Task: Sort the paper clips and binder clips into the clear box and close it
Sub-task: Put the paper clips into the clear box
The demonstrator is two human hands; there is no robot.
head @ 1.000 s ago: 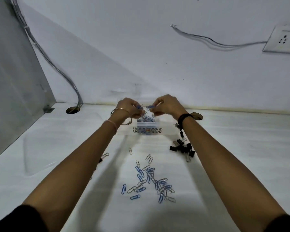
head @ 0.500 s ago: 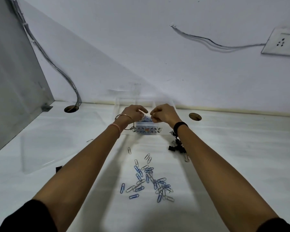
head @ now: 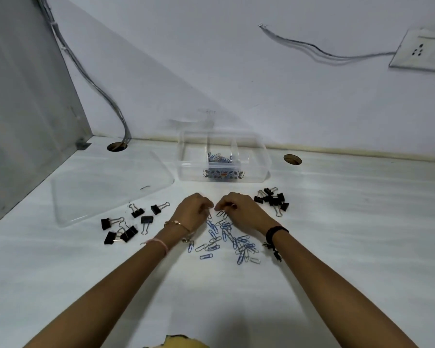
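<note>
The clear box (head: 254,172) stands open near the wall, split into three compartments. Its middle compartment holds blue paper clips (head: 220,158); the two outer ones look bare. A loose pile of blue and silver paper clips (head: 230,243) lies on the white desk in front of me. My left hand (head: 192,209) and my right hand (head: 239,209) are curled side by side at the far end of that pile. The left fingertips pinch a paper clip (head: 209,216); the right fingertips touch clips, grip unclear. Black binder clips lie in a left group (head: 126,226) and a right group (head: 271,199).
The box's clear lid (head: 106,189) lies flat on the desk left of the box. Two cable holes (head: 117,146) (head: 292,159) open in the desk near the wall. A grey panel (head: 23,109) bounds the left side, with cables running down it.
Both hands have come back from above the box's middle compartment to the near pile of paper clips. The view has tilted down, so both binder clip groups now show.
</note>
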